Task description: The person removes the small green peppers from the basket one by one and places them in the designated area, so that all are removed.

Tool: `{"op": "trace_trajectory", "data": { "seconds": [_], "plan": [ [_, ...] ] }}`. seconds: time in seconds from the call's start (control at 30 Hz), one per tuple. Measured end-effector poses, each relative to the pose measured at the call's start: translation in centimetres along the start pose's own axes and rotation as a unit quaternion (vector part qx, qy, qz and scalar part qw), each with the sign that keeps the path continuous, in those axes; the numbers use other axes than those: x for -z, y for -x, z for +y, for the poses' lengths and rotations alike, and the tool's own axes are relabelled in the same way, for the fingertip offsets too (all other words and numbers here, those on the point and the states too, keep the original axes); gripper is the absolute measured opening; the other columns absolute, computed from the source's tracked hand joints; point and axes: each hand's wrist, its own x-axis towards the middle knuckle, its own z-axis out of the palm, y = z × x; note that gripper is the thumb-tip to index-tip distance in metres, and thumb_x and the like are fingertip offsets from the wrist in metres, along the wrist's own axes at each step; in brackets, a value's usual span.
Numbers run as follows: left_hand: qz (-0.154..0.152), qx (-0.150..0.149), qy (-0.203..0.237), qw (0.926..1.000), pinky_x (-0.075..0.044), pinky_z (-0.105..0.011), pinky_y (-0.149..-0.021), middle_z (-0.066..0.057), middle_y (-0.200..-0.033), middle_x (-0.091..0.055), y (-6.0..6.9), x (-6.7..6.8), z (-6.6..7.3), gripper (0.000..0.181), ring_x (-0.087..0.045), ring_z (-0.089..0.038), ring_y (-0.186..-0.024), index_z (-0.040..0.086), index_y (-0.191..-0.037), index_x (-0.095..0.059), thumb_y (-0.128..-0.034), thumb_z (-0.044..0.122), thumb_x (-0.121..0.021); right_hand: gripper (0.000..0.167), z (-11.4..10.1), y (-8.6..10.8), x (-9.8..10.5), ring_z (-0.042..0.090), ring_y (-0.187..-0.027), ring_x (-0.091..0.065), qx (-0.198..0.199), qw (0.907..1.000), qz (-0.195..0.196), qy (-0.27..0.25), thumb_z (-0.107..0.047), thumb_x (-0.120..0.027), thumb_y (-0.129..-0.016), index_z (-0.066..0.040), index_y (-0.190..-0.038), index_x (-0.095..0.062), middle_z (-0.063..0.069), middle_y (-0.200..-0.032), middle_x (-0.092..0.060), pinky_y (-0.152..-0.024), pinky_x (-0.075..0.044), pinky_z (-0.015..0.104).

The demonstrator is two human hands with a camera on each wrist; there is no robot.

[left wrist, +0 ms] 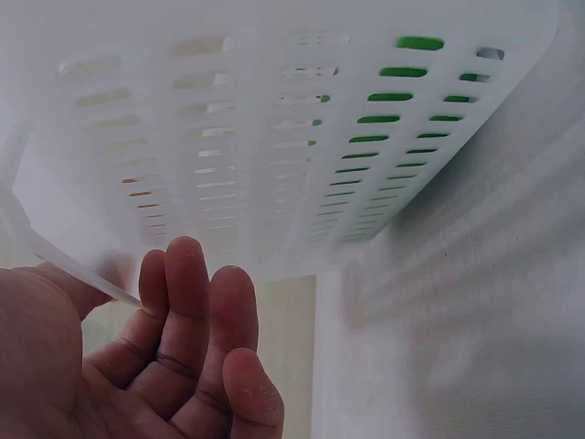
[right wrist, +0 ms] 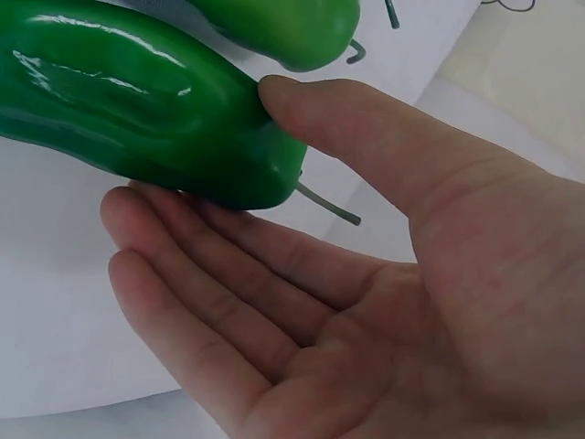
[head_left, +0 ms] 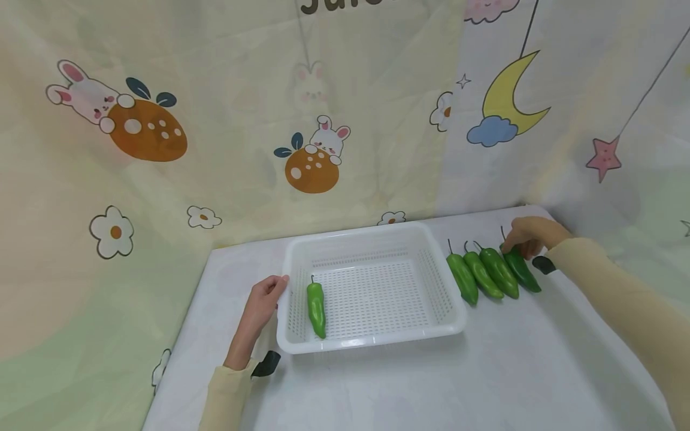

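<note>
A white plastic basket (head_left: 372, 346) with slotted walls lies on the table, and one green chili pepper (head_left: 316, 310) rests inside at its left. My left hand (head_left: 266, 294) grips the basket's left rim; in the left wrist view its fingers (left wrist: 187, 302) curl up beside the slotted wall. On the right, my right hand (head_left: 530, 236) pinches the stem end of the rightmost, darker green chili pepper (head_left: 521, 270). The right wrist view has the thumb on one side of this pepper (right wrist: 137, 101) and the fingers along the other.
Several more green chili peppers (head_left: 483, 274) lie side by side between the basket and my right hand, stems pointing away. A white cloth (head_left: 377, 389) covers the table. Behind it hangs a curtain (head_left: 242, 179) printed with rabbits and flowers.
</note>
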Motion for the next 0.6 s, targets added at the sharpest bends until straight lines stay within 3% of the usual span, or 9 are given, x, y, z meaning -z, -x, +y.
{"op": "trace_trajectory", "data": {
  "seconds": [0.6],
  "plan": [
    [-0.001, 0.001, 0.002, 1.0000, -0.050, -0.027, -0.070, -0.013, -0.103, -0.072, 0.1, -0.1, 0.2, 0.039, -0.064, -0.018, -0.080, 0.007, -0.113, -0.066, -0.1036, 0.043, -0.053, 0.044, 0.3, -0.6, -0.4, 0.029, -0.082, -0.073, -0.007, 0.9999, -0.008, -0.007, -0.026, -0.065, -0.094, 0.016, -0.104, -0.061, 0.024, -0.089, -0.071, -0.078, -0.059, 0.039]
  ]
}}
